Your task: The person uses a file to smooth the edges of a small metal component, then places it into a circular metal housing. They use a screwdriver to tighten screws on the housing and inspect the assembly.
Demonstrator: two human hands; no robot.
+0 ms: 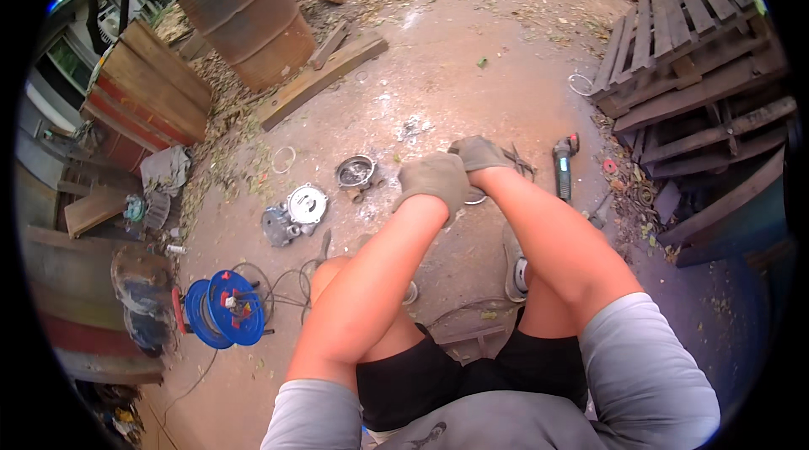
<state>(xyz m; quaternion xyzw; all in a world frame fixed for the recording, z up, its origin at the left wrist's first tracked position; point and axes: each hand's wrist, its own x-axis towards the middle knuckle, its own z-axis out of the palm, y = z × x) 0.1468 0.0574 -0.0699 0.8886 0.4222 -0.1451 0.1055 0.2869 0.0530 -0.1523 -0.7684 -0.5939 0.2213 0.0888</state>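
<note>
Both my hands wear grey-brown work gloves and meet low over the concrete, between my feet and the whitish dust. My left hand [432,180] is curled with its back toward me, covering whatever it grips. Touching it, my right hand [479,153] is also curled, its fingertips hidden. Part of a pale metal rim [475,195] shows beneath my hands; the rest is covered. Beside my right hand lies a dark, thin-armed metal tool [521,163], its kind unclear. To the left are a round metal housing [356,172] and a silver casting with a disc-shaped cover [305,206].
An angle grinder [563,168] lies at the right. A blue cable reel [234,308] stands at left, its cord trailing toward my feet. Farther off are a wooden beam [324,79] and rusty drum [249,24]. Stacked pallets [699,54] line the right side.
</note>
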